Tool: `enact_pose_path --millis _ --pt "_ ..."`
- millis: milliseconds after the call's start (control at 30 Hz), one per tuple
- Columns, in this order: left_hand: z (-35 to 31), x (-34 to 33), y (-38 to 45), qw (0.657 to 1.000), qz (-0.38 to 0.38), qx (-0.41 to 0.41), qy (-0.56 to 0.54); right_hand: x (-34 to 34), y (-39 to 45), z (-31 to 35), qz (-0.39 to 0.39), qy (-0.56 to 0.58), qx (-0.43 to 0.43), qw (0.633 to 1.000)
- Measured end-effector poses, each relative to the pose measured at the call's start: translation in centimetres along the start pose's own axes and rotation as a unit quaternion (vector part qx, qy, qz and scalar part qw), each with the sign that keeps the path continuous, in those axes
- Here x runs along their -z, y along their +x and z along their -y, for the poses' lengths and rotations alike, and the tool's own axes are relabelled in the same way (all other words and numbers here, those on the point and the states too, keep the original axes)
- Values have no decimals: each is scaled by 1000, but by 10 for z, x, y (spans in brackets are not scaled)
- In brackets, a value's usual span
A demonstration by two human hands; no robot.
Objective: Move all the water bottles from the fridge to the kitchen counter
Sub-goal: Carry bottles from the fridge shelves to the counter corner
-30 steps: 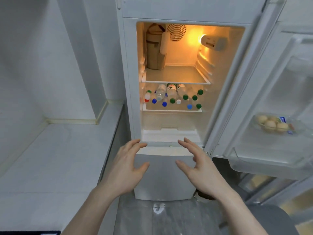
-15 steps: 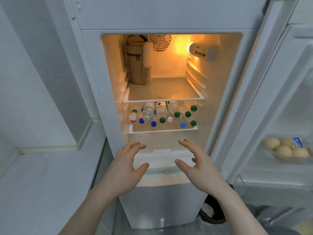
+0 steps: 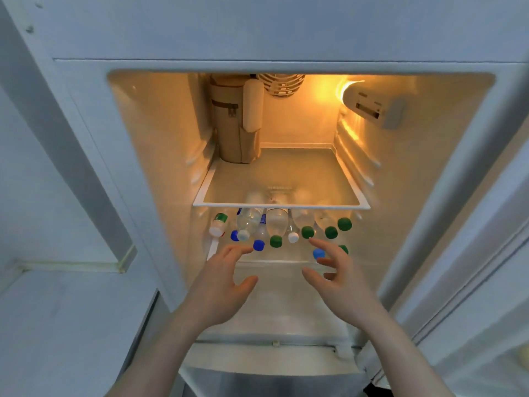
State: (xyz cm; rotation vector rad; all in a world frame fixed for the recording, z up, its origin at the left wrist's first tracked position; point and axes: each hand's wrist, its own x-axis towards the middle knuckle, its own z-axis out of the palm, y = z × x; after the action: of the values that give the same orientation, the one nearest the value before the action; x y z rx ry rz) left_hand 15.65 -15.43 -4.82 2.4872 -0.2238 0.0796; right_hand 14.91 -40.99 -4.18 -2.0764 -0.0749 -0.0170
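Note:
Several clear water bottles (image 3: 276,224) lie on their sides on the fridge's lower shelf (image 3: 272,261), their green, blue and white caps facing me. Part of the pile is hidden under the glass shelf above. My left hand (image 3: 220,279) is spread just before the left caps, its fingertips close to a blue cap (image 3: 258,245). Held open, my right hand (image 3: 337,277) reaches in at the right, covering part of a blue cap (image 3: 318,253) and a green one. Neither hand holds anything.
The upper glass shelf (image 3: 282,206) carries a tan zipped bag (image 3: 234,124) at the back left. The lit fridge interior has a control box (image 3: 372,108) at the upper right. A white kitchen counter (image 3: 65,325) lies to the left; the open fridge door (image 3: 486,282) stands at the right.
The view has closed in on the fridge. Both hands have risen from in front of the lower drawer to the bottle shelf, still spread and holding nothing.

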Motion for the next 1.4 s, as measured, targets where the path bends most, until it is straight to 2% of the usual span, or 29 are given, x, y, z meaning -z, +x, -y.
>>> enact_pose_path --millis 167,267,333,467,633,767,1000,1167,1400 --pt "27 -3 32 998 -8 61 7 -19 29 -2 12 -4 -20 1000" --pt "45 -10 49 989 -23 130 -67 -40 46 4 45 19 -29 998" --pt "58 -19 58 964 -42 193 -176 -58 60 7 76 55 -56 994" --pt "74 -30 77 873 -83 301 -375 -100 87 10 118 204 -156 959" --pt "78 -34 98 854 -108 297 -413 -131 115 18 95 282 -209 932" --pt "95 -45 120 838 -107 313 -434 -140 132 21 111 231 -181 949" --pt "75 -38 133 814 -135 326 -462 -142 144 19 175 102 -149 968" --pt "75 -36 144 789 -142 360 -477 -135 147 19 156 69 -142 975" --pt "69 -32 138 804 -84 342 -479 -136 145 8 52 28 -64 996"
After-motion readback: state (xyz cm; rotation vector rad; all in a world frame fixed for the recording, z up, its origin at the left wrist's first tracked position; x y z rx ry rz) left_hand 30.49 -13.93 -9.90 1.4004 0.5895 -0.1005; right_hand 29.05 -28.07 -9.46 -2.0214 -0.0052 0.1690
